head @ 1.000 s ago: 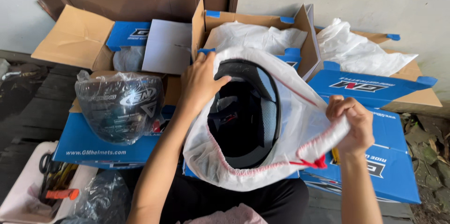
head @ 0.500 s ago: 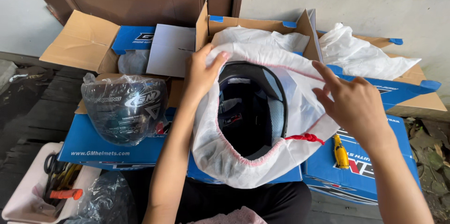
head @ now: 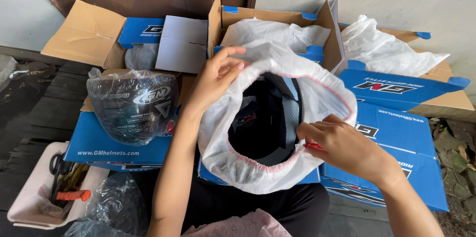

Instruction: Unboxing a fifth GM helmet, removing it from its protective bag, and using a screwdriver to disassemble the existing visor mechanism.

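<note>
- Helmet, dark, centre of frame: sits inside the white drawstring bag on your lap.
- Left hand, upper centre: your fingers pinch the bag's upper rim.
- Right hand, right of centre: fingers clenched on the rim by the red cord.
- Step in hand, as judged: working the bag mouth around the helmet.
- Next move calls for an even pull on both sides of the rim.
- Visor in clear plastic, left of frame, on a blue box.
- Pink tray of tools, lower left.
</note>
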